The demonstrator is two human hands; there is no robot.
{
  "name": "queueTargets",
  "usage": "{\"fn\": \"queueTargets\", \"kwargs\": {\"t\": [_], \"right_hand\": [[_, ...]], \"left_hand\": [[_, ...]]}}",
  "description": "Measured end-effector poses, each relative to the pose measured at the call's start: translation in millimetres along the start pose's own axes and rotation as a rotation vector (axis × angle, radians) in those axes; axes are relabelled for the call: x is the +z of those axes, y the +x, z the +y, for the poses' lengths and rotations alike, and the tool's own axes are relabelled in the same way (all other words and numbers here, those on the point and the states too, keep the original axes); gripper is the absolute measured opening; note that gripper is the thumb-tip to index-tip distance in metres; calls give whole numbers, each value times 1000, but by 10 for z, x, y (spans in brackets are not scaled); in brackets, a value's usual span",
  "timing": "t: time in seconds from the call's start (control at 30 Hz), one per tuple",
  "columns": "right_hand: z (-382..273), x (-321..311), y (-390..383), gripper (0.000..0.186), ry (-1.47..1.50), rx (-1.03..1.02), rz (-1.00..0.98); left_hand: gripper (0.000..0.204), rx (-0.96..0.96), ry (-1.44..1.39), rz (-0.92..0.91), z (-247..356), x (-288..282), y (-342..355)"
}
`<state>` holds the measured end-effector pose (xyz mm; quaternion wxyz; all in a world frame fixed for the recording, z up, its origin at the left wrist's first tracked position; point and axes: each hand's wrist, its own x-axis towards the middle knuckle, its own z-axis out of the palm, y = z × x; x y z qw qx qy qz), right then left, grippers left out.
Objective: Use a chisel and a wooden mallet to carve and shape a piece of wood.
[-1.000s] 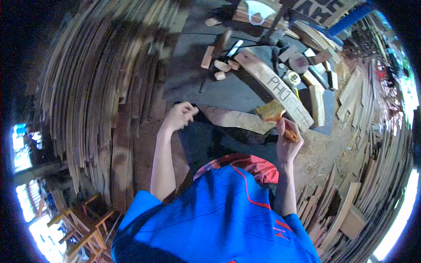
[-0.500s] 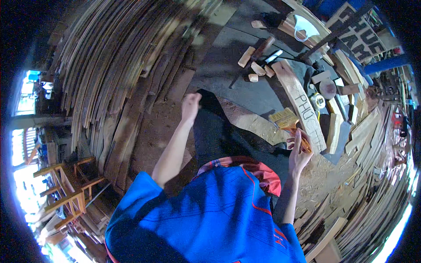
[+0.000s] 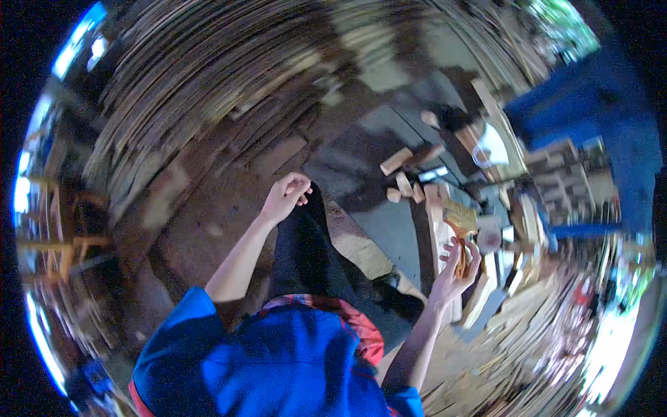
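Note:
My right hand [image 3: 455, 274] grips a wide, flat paintbrush [image 3: 460, 217] by its orange handle. The pale bristles point away from me, over a light wooden board [image 3: 434, 208]. My left hand [image 3: 285, 197] hangs by my bent knee, in dark trousers [image 3: 299, 250]. Its fingers curl loosely, a little apart, and nothing shows in them. Some blur softens the view.
Long wooden strips lie in a large stack [image 3: 208, 83] at the far left. Small wood blocks [image 3: 396, 161] sit on a grey sheet [image 3: 368, 156] ahead. A white container [image 3: 492, 149] stands to the right of them. A wooden frame [image 3: 66, 240] stands at the left.
My view has turned to the right. The paintbrush now appears over the board instead of left of it. My left hand's fingers have loosened; my right hand keeps its grip.

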<state>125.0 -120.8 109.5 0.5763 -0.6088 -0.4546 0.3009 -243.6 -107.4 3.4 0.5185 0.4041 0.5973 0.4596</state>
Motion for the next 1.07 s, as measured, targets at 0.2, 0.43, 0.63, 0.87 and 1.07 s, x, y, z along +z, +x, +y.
{"fn": "queueTargets", "kwargs": {"t": [0.2, 0.43, 0.63, 0.87, 1.07], "right_hand": [[172, 257, 732, 25, -314, -102, -96], [-6, 1219, 1561, 26, -373, -154, -251], [301, 2802, 1935, 34, -378, -330, -665], [841, 3699, 2087, 38, -608, -325, -925], [1086, 3816, 2152, 36, -982, -551, -1133]], "left_hand": [[24, 49, 19, 249, 24, -77, 418], [19, -68, 243, 467, -659, -346, 1154], [29, -197, -129, 485, -1823, -638, 1958], [36, -308, 274, 570, -3298, -979, 2327], [48, -593, 574, 23, -4574, -1201, 3108]]}}
